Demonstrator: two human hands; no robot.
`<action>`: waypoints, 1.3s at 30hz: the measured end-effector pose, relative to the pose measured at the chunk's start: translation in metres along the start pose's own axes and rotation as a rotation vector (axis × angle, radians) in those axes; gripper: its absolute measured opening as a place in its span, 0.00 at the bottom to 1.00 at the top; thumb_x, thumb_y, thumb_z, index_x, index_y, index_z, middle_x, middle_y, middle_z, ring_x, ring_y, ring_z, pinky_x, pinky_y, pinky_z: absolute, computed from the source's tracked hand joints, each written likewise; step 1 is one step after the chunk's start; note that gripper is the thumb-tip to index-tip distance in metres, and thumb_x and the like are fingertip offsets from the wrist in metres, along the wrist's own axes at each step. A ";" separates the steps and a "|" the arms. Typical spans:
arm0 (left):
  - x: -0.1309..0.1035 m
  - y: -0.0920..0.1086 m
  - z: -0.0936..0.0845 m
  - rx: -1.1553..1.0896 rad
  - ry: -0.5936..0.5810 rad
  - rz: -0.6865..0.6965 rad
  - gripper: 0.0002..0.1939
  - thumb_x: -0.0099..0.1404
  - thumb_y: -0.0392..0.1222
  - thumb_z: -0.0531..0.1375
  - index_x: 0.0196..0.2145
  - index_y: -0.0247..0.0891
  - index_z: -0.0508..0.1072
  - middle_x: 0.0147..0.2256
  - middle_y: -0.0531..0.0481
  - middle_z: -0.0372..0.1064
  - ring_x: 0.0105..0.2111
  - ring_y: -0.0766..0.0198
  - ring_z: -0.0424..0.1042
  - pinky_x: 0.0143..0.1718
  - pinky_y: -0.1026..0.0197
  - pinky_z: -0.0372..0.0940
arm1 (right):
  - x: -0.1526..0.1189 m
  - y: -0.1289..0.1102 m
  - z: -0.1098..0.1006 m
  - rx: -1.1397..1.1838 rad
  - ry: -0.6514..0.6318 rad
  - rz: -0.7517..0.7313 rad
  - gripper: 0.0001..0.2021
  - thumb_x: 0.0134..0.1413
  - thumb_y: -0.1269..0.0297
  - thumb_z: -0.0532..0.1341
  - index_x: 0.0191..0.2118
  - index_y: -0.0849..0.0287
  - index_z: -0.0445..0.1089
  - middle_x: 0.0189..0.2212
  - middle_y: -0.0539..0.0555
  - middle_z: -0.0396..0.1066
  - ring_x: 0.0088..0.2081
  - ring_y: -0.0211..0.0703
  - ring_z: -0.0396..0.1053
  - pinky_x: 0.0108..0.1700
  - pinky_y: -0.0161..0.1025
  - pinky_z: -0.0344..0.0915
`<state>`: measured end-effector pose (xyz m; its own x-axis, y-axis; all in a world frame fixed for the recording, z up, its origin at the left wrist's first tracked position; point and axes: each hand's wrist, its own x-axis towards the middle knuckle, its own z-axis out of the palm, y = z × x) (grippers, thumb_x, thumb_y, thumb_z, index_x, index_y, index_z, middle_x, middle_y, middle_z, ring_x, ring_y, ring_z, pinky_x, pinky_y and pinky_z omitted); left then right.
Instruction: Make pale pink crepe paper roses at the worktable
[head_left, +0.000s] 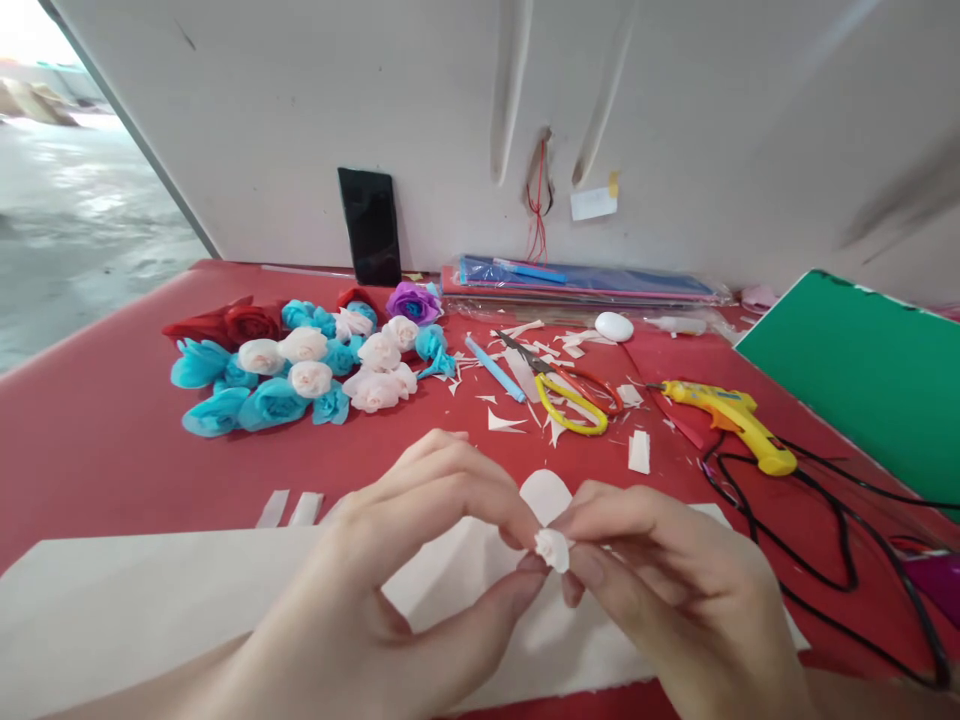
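Between my two hands is a small white paper flower (553,549), its layers curled tightly together. The fingertips of my left hand (442,540) pinch it from the left. From the other side, the thumb and fingers of my right hand (660,570) close on it too. A rounded white paper petal (546,492) shows just beyond the fingertips; I cannot tell whether it joins the flower. Under both hands lies a large white paper sheet (172,600).
Blue, white, red and purple paper flowers (304,378) cluster at the left. Scissors (574,400) and a blue pen (495,368) lie among paper scraps. A yellow glue gun (731,420) with a black cord (840,540) and a green board (862,370) are right. A phone (371,228) leans behind.
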<state>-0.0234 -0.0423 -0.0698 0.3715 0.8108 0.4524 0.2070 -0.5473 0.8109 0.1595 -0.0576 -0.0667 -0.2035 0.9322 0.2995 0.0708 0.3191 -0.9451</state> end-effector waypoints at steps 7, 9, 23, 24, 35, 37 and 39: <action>-0.005 -0.002 0.001 0.101 -0.006 0.016 0.13 0.59 0.29 0.59 0.37 0.47 0.70 0.32 0.60 0.70 0.31 0.68 0.69 0.30 0.70 0.64 | 0.001 -0.001 -0.001 -0.375 0.077 -0.391 0.10 0.48 0.81 0.65 0.33 0.58 0.74 0.27 0.48 0.80 0.26 0.34 0.74 0.31 0.26 0.70; -0.005 -0.003 0.001 0.132 -0.005 0.038 0.11 0.60 0.29 0.58 0.36 0.46 0.69 0.31 0.58 0.70 0.31 0.66 0.69 0.29 0.68 0.64 | 0.000 -0.003 0.000 -0.316 0.062 -0.282 0.10 0.50 0.79 0.65 0.32 0.55 0.75 0.26 0.47 0.79 0.24 0.34 0.73 0.31 0.28 0.70; -0.003 -0.005 -0.002 0.044 -0.052 0.052 0.10 0.63 0.29 0.56 0.34 0.44 0.67 0.31 0.58 0.70 0.32 0.67 0.70 0.37 0.65 0.65 | 0.006 0.006 0.000 0.690 -0.253 0.616 0.11 0.50 0.60 0.71 0.26 0.62 0.75 0.21 0.50 0.76 0.22 0.29 0.70 0.27 0.25 0.67; -0.002 -0.005 -0.004 0.037 -0.079 0.040 0.10 0.64 0.29 0.56 0.34 0.45 0.67 0.33 0.57 0.70 0.33 0.67 0.70 0.36 0.66 0.65 | 0.008 0.008 0.000 0.742 -0.292 0.637 0.10 0.52 0.61 0.70 0.26 0.62 0.75 0.21 0.51 0.76 0.21 0.29 0.70 0.26 0.25 0.67; 0.002 -0.002 -0.023 0.004 -0.391 0.053 0.11 0.65 0.30 0.59 0.38 0.48 0.67 0.31 0.59 0.69 0.30 0.68 0.69 0.42 0.65 0.67 | 0.009 0.026 -0.001 1.032 -0.612 0.863 0.06 0.45 0.66 0.72 0.28 0.64 0.77 0.21 0.49 0.76 0.15 0.25 0.66 0.20 0.20 0.62; 0.002 -0.001 -0.024 -0.024 -0.414 0.044 0.08 0.67 0.32 0.59 0.38 0.48 0.68 0.30 0.59 0.69 0.29 0.68 0.69 0.40 0.66 0.67 | 0.005 0.026 0.000 1.024 -0.565 0.881 0.07 0.41 0.66 0.73 0.27 0.63 0.78 0.22 0.49 0.76 0.15 0.24 0.66 0.21 0.20 0.63; 0.003 -0.001 -0.024 -0.052 -0.404 0.042 0.07 0.68 0.34 0.59 0.37 0.48 0.69 0.31 0.58 0.70 0.30 0.68 0.69 0.39 0.66 0.67 | 0.004 0.023 0.002 1.023 -0.512 0.867 0.07 0.40 0.65 0.74 0.26 0.63 0.78 0.21 0.48 0.76 0.16 0.25 0.66 0.23 0.21 0.64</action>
<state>-0.0437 -0.0345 -0.0604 0.7067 0.6353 0.3114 0.1422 -0.5587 0.8171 0.1584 -0.0467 -0.0877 -0.7985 0.5325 -0.2807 -0.3239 -0.7732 -0.5452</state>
